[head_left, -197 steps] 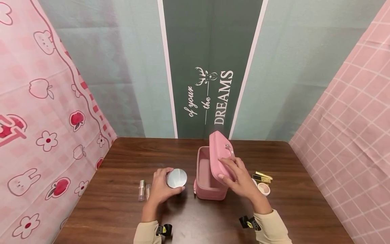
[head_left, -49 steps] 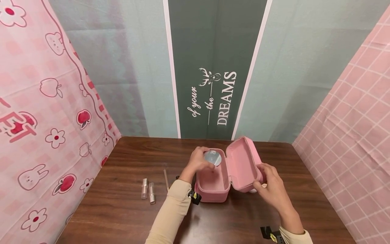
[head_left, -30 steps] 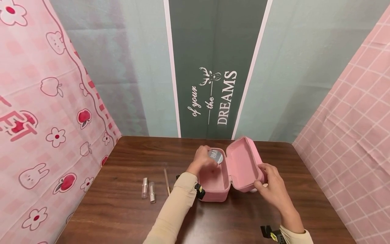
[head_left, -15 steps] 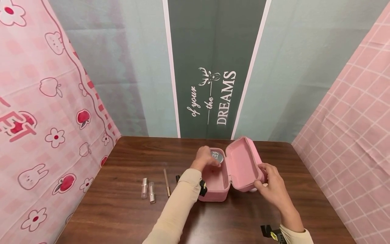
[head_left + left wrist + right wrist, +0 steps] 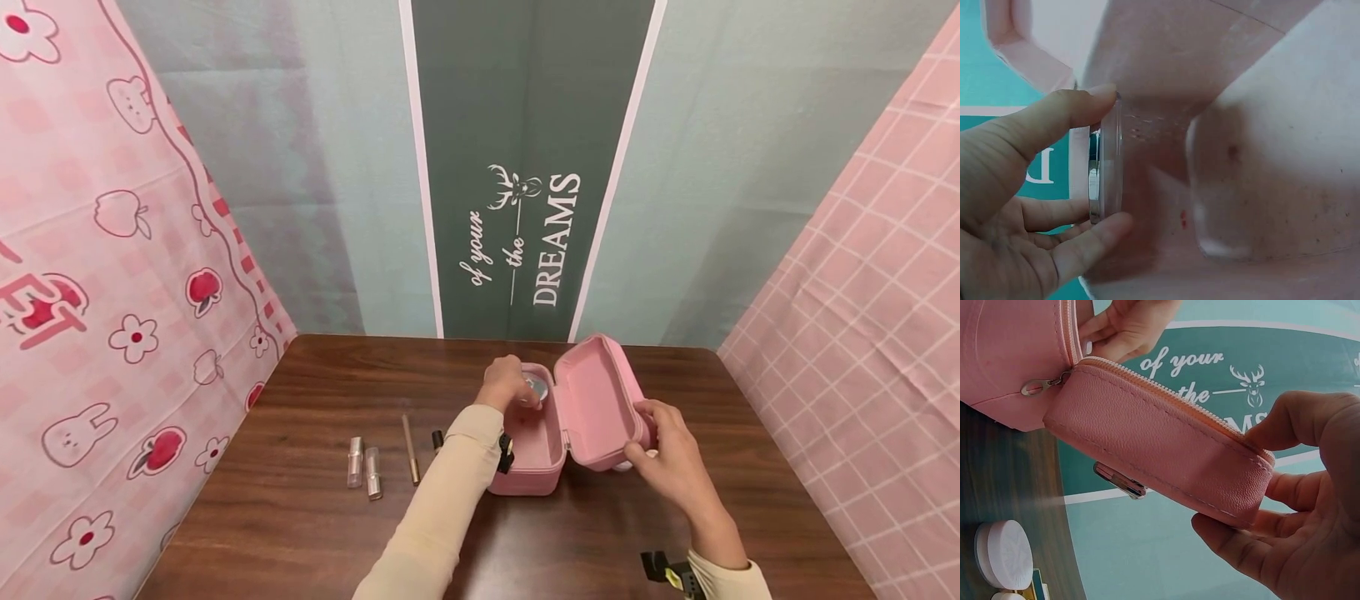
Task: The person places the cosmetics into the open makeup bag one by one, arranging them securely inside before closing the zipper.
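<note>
In the head view a pink vanity case stands on the wooden table, its lid swung out to the right. My left hand reaches inside near the back and pinches a round compact with a mirror-like top. The left wrist view shows the thumb and fingers on opposite edges of that compact, which stands edge-on to the camera above the case floor. My right hand grips the lid's free end; in the right wrist view the thumb is on the zipper edge and fingers are beneath.
Two clear-capped lipsticks, a thin brown pencil and a black-tipped item partly behind the left sleeve lie left of the case. In the right wrist view a white round jar sits near the lid. Cloth walls surround the table.
The lid has swung out to the right from where it stood over the case. My left hand has carried the compact from the table into the case and lowered it deeper. The right hand keeps its grip.
</note>
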The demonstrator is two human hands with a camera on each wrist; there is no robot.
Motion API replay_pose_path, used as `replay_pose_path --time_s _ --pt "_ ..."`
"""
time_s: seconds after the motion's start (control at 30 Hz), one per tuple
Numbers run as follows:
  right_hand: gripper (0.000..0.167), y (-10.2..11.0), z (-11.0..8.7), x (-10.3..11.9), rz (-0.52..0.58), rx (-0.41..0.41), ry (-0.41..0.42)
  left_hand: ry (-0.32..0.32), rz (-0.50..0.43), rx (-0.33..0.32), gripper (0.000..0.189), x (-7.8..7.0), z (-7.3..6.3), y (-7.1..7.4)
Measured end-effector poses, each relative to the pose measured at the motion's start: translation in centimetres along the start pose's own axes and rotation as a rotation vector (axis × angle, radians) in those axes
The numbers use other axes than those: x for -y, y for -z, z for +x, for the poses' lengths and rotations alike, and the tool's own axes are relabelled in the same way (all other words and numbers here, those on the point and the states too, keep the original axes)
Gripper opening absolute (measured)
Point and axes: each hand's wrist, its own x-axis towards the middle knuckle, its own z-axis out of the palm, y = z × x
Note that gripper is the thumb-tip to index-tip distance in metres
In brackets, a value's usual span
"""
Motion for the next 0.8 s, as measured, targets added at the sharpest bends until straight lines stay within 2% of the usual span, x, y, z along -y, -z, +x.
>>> replay_pose_path --time_s 0.13,0.23,0.3,0.4,0.53,0.67,0.8 --pt "0.052 -0.1 0.0 -0.1 -0.008 -0.004 0.003 -0.002 0.080 -0.010 0.056 -0.2 0.3 -0.3" --pt "0.052 -0.1 0.0 -0.1 -0.008 -0.002 0.006 -0.012 0.098 0.002 0.055 -0.3 0.4 -0.5" --pt "0.053 -0.1 0.0 -0.1 -0.003 0.001 0.005 -0.005 0.050 0.044 0.056 -0.2 0.4 -0.6" --pt "0.053 -0.1 0.0 -0.1 -0.004 0.002 0.000 0.034 -0.075 0.152 0.054 0.1 0.4 -0.8" --pt "0.053 0.0 -0.1 -0.1 -0.010 0.002 -0.002 0.050 -0.184 0.260 0.041 0.7 0.4 -1.1" --pt "0.053 0.0 -0.1 -0.2 -0.008 0.003 -0.003 0.026 -0.254 0.288 0.034 1.0 0.4 -1.2" --pt "0.053 0.0 -0.1 -0.3 -0.009 0.001 0.001 0.023 -0.275 0.301 0.035 0.9 0.3 -1.1"
